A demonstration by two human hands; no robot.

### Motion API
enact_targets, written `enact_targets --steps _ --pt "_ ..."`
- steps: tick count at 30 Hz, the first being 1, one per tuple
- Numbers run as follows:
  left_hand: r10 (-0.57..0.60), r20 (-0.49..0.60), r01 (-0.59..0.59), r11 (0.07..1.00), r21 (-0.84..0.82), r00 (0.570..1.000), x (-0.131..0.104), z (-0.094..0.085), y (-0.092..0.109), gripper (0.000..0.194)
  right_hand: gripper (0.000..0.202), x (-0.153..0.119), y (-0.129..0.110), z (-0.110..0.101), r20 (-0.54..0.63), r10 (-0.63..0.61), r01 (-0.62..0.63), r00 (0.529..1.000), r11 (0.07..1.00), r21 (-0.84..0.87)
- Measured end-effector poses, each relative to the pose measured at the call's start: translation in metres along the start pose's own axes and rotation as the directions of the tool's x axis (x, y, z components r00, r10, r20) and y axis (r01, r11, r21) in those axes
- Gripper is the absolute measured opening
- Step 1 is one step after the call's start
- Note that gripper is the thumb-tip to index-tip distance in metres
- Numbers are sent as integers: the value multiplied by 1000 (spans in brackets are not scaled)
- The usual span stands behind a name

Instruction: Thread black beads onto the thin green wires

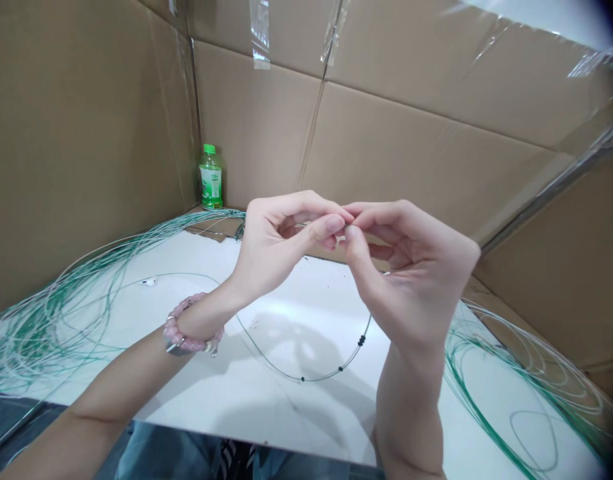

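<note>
My left hand [291, 233] and my right hand [401, 253] meet fingertip to fingertip above the white board. Each pinches thumb against forefinger at the same spot. A thin green wire [266, 357] hangs in a loop below them, and several small black beads [361, 341] sit along its right side and bottom. The small part between my fingertips is mostly covered, so I cannot make out its shape. On my left wrist is a pink bead bracelet [179, 327].
A white board [196, 380] lies in front of me, with cardboard walls [386, 147] around it. Tangled green and white wires [51, 320] spread at the left, and coiled wires [486, 413] at the right. A green-capped bottle [211, 180] stands in the back left corner. A small white item [148, 283] lies on the board.
</note>
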State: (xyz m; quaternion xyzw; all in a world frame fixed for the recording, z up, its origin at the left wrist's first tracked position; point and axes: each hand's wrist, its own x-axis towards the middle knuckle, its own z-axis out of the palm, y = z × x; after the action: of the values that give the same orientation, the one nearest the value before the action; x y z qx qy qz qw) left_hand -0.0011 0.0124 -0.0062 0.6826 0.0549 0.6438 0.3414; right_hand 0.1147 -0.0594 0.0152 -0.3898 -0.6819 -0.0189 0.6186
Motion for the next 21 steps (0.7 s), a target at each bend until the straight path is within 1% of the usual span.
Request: enact_targets --steps 4,9,12,17,19,21 --pt "-24 39 27 997 -66 999 0 0 1 5 14 -1 1 0 -17 -9 9 1000 1000 2" --pt "-31 21 33 997 -65 999 3 -5 -1 4 10 0 4 0 0 38 -38 999 997 64" --pt "-28 32 30 997 -78 999 6 -11 -3 5 10 1 5 -1 16 56 -57 998 994 96" --pt "-72 142 89 989 -116 987 8 -14 -3 4 12 2 4 -3 9 52 -53 999 989 135" --pt "-50 135 61 995 -81 990 7 -12 0 4 12 2 5 -3 -5 45 -44 999 991 128" --pt "-7 100 7 1000 1 995 5 -9 4 4 13 1 5 -2 -4 37 -37 999 993 115"
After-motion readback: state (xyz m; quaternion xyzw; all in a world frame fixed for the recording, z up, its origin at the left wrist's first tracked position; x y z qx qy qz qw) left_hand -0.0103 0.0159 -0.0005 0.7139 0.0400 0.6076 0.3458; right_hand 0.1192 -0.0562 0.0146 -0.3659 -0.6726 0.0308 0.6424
